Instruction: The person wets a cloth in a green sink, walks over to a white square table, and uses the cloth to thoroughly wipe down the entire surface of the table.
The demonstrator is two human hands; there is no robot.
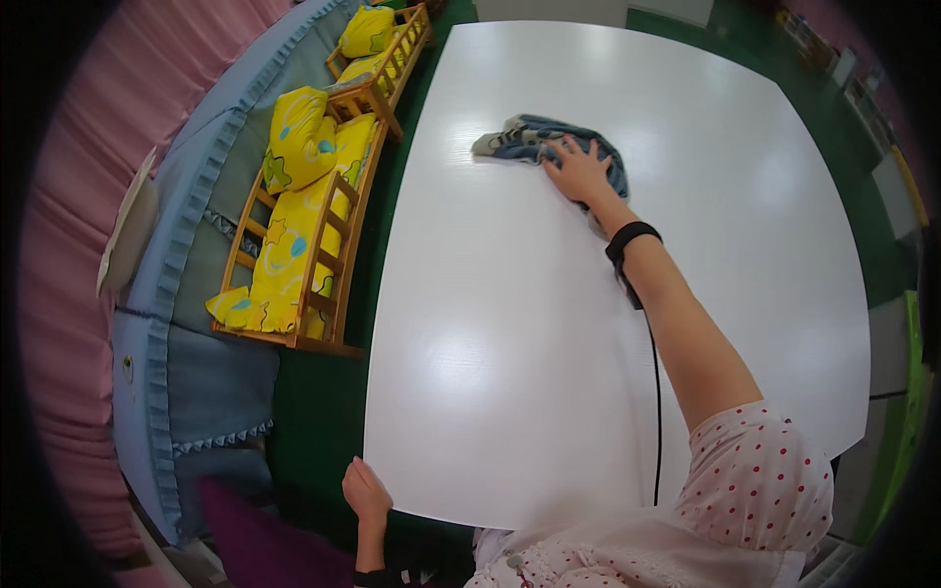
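My right hand (580, 171) lies flat with spread fingers on a crumpled blue-grey cloth (534, 132). The cloth rests on the far half of a white table (510, 343), and its pale printed end sticks out to the left of my fingers. Around my right wrist is a black band (632, 240), from which a black cable (657, 412) runs back across the tabletop toward me. My left hand (366, 490) is at the near left corner of the table, its fingers curled closed. Whatever those fingers may hold is hidden.
Left of the table stand small wooden beds (353, 250) with yellow bedding, one behind the other. Behind them is a blue padded sofa (211, 392) against a pink curtain (74, 323). Something purple (265, 539) is at the lower left. Low cabinets line the right side.
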